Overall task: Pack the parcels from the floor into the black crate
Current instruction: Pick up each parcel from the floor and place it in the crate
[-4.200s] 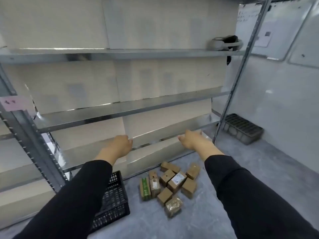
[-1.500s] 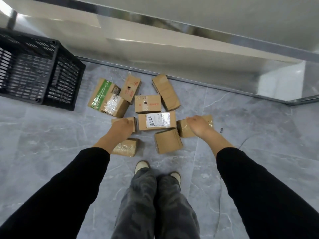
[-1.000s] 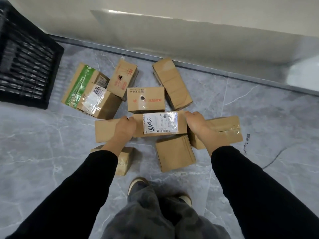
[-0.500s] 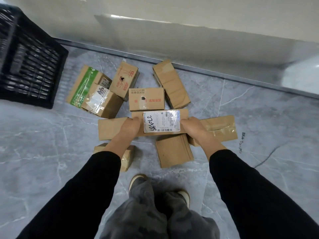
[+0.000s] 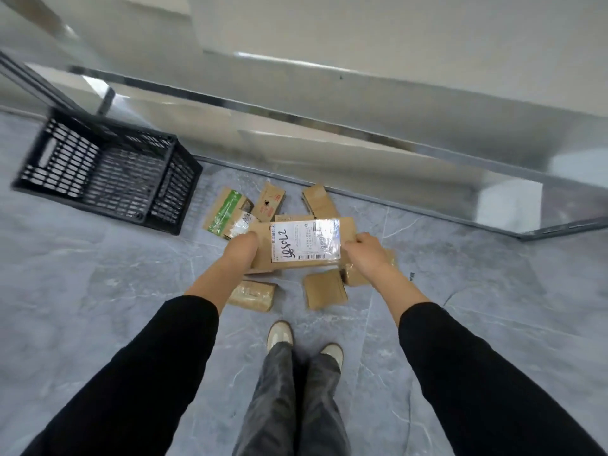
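A brown cardboard parcel with a white shipping label is held up above the floor. My left hand grips its left end and my right hand grips its right end. Under and around it, several other brown parcels lie on the grey floor, among them a parcel with green tape, a taped parcel and a plain parcel. The black crate stands on the floor to the left, with nothing seen inside it.
A metal shelf rack runs across the back, its lowest shelf edge just behind the parcels. My two shoes stand on the grey tiled floor right in front of the pile.
I have lifted the labelled parcel off the floor with both hands, and my head has risen and pulled back, so the crate shows more fully at left.
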